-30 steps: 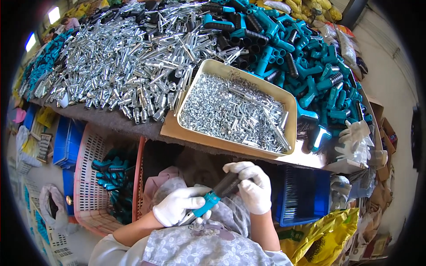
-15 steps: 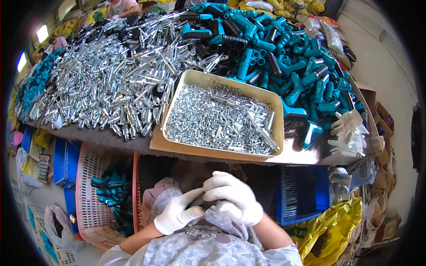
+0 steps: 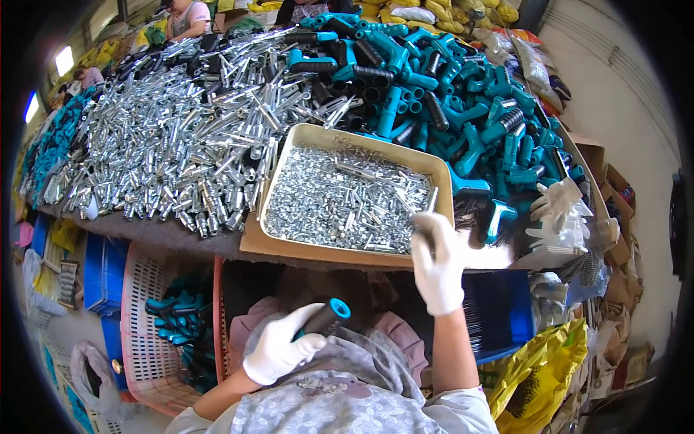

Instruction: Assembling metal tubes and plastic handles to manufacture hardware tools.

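Observation:
My left hand (image 3: 280,349), in a white glove, is closed around a black and teal tool handle (image 3: 327,318) in front of my apron. The handle's round, hollow teal end points up. My right hand (image 3: 439,271), gloved too, is at the front right corner of a cream tray (image 3: 347,250). Its fingers are bent together over the rim, by some long metal rods; what they pinch is hidden. Small shiny metal parts (image 3: 318,199) fill the tray.
Silvery metal tubes (image 3: 166,145) are heaped left of the tray, teal handles (image 3: 470,108) behind and right. Spare gloves (image 3: 558,213) lie at the right. Below stand a pink basket (image 3: 148,340) with teal handles, a blue bin (image 3: 517,318) and a yellow bag (image 3: 538,369).
My right hand has left my left hand and moved forward and right to the tray. The handle in my left hand, mostly hidden before, now shows its teal end.

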A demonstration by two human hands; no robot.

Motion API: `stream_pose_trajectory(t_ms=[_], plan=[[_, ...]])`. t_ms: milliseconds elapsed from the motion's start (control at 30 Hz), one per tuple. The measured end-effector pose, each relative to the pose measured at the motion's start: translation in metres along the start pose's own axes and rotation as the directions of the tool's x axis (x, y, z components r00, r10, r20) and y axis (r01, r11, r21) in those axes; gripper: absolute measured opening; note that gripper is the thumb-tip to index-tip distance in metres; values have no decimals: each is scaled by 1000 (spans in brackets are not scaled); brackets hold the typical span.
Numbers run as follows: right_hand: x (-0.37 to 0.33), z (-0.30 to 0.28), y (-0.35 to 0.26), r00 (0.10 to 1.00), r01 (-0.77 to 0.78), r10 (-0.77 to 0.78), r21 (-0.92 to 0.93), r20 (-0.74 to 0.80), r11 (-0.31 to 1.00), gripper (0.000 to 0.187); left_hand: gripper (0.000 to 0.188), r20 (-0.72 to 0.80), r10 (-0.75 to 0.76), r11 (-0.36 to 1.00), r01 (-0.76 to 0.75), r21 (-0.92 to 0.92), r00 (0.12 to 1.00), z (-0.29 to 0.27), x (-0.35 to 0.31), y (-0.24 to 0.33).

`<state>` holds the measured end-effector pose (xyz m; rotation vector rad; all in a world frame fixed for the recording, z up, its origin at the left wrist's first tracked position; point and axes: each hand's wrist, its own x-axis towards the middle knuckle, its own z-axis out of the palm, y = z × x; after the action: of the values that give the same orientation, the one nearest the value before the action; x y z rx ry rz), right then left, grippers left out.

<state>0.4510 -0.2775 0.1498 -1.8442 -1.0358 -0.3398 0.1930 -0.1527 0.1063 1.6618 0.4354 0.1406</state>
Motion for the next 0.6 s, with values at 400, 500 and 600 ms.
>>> stream_pose_trajectory(t_ms=[400, 500, 600], plan=[[-46, -5, -45, 902, 65, -158, 236, 401, 970, 3, 58, 145, 257, 868, -294, 400, 956, -2, 22, 23], [-53, -2, -50, 871, 66, -98, 84, 482, 994, 8, 58, 163, 277, 820, -321, 474, 947, 1, 24, 22], [-27, -20, -35, 696, -195, -143, 377, 704, 906, 31, 61, 74, 330, 877, -335, 345, 941, 5, 22, 14]])
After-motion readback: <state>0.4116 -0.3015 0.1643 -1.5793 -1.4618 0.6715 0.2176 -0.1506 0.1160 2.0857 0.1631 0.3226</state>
